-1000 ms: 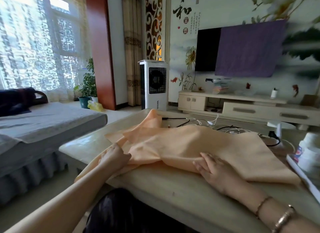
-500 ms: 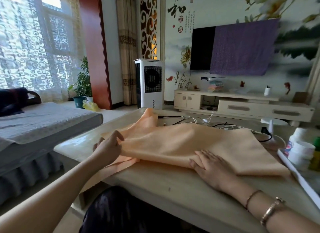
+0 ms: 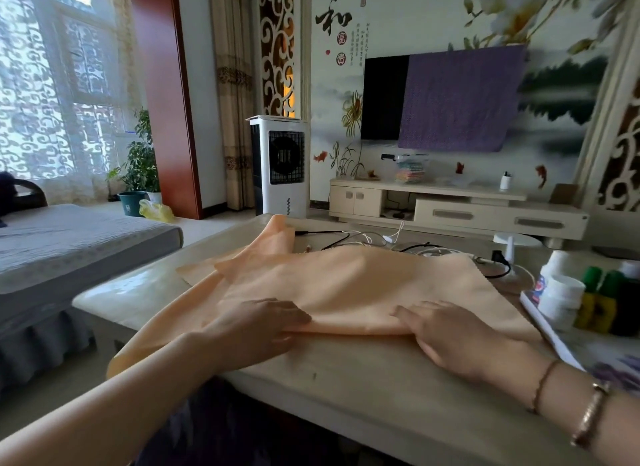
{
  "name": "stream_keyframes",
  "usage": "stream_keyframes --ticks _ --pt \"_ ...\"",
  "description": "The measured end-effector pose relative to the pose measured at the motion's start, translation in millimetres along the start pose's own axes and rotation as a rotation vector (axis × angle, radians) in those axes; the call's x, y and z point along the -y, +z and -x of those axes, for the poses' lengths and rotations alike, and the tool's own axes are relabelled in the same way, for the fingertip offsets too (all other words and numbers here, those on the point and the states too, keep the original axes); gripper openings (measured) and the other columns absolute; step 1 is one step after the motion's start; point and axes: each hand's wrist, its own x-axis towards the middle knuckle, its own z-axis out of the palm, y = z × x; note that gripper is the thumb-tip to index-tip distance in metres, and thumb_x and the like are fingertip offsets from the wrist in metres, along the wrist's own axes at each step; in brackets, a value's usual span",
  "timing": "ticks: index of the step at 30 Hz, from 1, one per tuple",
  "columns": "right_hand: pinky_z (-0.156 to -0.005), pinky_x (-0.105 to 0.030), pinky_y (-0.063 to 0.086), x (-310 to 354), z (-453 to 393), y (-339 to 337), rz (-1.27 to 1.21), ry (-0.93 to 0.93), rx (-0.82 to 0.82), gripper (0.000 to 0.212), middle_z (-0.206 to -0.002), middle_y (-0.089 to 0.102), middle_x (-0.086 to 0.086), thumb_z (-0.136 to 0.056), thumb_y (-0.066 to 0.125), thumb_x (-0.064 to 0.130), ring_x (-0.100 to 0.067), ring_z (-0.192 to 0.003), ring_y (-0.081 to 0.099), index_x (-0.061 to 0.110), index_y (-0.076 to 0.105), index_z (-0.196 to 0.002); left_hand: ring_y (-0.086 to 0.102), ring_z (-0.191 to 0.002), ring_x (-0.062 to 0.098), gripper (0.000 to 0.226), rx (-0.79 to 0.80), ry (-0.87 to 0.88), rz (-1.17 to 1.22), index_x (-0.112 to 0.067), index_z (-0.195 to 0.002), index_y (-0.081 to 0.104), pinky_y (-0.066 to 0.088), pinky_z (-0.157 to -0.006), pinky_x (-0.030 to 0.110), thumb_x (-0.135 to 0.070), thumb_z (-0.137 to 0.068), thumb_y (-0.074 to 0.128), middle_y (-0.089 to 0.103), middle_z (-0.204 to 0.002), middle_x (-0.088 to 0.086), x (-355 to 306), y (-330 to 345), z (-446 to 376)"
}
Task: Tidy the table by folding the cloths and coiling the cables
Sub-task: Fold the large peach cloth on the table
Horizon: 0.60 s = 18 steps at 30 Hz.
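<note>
Cloth (image 3: 346, 285) lies spread over the middle of the desk (image 3: 346, 389), peach-coloured, thin and limp; it sags into soft ridges, doubles over itself at the near edge, and its left part trails off the desk's left edge. It looks light and floppy, with no stiffness to keep a shape, so it should drape from wherever it is lifted and slide easily on the smooth top. Both hands rest on its near folded edge: the left hand (image 3: 256, 330) lies on the left part with fingers loosely bent over the fold, and the right hand (image 3: 446, 334) lies flat, fingers straight and spread, pressing the fold down. Neither plainly pinches the fabric. Corners and the folded edge seem the best places to take hold, one hand pinning while the other carries a corner across. Cables (image 3: 363, 238), black and white, lie tangled at the far side, partly under the far edge; a pull on the fabric may drag them. Bottles (image 3: 568, 292) stand close on the right.
</note>
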Motion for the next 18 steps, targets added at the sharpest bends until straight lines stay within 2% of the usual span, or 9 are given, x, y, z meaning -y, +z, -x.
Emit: stream_keyframes --ticks 3,5,8,11,13,15,16,18 --pt "-0.087 -0.032 0.04 -8.5 5.4 -4.4 0.045 0.174 0.091 0.047 -0.122 0.057 -0.002 -0.086 0.043 0.003 -0.026 -0.114 0.053 0.02 0.04 -0.13 0.043 -0.129 0.004 0.046 0.02 -0.058 -0.082 -0.038 -0.142 0.041 0.033 -0.103 0.019 -0.027 -0.097 0.044 0.044 -0.142 -0.019 -3.8 2.1 -8.4" --pt "-0.075 -0.032 0.038 -11.6 6.8 -7.9 -0.033 0.29 0.103 0.041 -0.114 0.059 -0.004 -0.084 0.041 -0.003 -0.028 -0.107 0.057 0.018 0.045 -0.119 0.048 -0.125 0.007 0.044 0.022 -0.117 -0.086 -0.037 -0.136 0.049 0.036 -0.104 0.024 -0.02 -0.095 0.044 0.051 -0.137 -0.017 -2.1 -0.2 -10.0" --pt "-0.062 -0.032 0.036 -15.7 6.8 -18.0 -0.229 0.413 0.056 0.03 -0.088 0.055 0.0 -0.083 0.038 -0.002 -0.026 -0.086 0.058 0.018 0.05 -0.102 0.06 -0.092 0.007 0.032 -0.05 -0.189 -0.076 -0.037 -0.109 0.064 0.043 -0.078 0.021 -0.018 -0.095 0.044 0.065 -0.105 -0.016 3.3 -9.9 -11.5" --pt "-0.055 -0.03 0.035 -23.9 9.3 -35.5 -0.305 0.423 -0.083 0.021 -0.077 0.056 0.003 -0.084 0.041 0.006 -0.02 -0.074 0.055 0.025 0.05 -0.079 0.059 -0.071 0.004 0.023 -0.137 -0.29 -0.049 -0.035 -0.087 0.063 0.045 -0.059 0.018 -0.02 -0.093 0.046 0.063 -0.083 -0.013 7.9 -25.3 -17.5" --pt "-0.059 -0.03 0.04 -28.6 9.3 -46.8 -0.359 0.421 -0.144 0.018 -0.073 0.058 0.003 -0.084 0.045 0.013 -0.018 -0.072 0.055 0.023 0.05 -0.071 0.057 -0.064 0.004 0.022 -0.162 -0.346 -0.042 -0.028 -0.071 0.059 0.043 -0.05 0.021 -0.024 -0.089 0.047 0.06 -0.072 -0.01 9.0 -36.9 -21.2" --pt "-0.067 -0.036 0.047 -28.1 8.6 -55.3 -0.493 0.441 -0.13 0.015 -0.069 0.057 0.004 -0.081 0.048 0.016 -0.017 -0.07 0.055 0.021 0.054 -0.068 0.057 -0.065 0.006 0.023 -0.076 -0.382 -0.04 -0.029 -0.07 0.06 0.044 -0.051 0.023 -0.028 -0.088 0.046 0.059 -0.074 -0.01 8.9 -45.4 -20.8" --pt "-0.069 -0.037 0.048 -27.0 7.3 -57.6 -0.547 0.441 -0.091 0.014 -0.068 0.058 0.004 -0.08 0.05 0.016 -0.017 -0.07 0.056 0.02 0.056 -0.067 0.058 -0.07 0.007 0.022 0.005 -0.389 -0.043 -0.031 -0.075 0.064 0.048 -0.056 0.025 -0.029 -0.088 0.046 0.061 -0.079 -0.012 9.3 -47.5 -19.6" --pt "-0.062 -0.03 0.043 -21.6 5.3 -58.3 -0.595 0.412 0.07 0.017 -0.067 0.058 0.003 -0.08 0.052 0.016 -0.015 -0.068 0.054 0.019 0.056 -0.064 0.058 -0.078 0.01 0.023 0.172 -0.398 -0.07 -0.033 -0.074 0.064 0.051 -0.069 0.028 -0.032 -0.089 0.046 0.061 -0.085 -0.011 8.8 -46.0 -15.1"
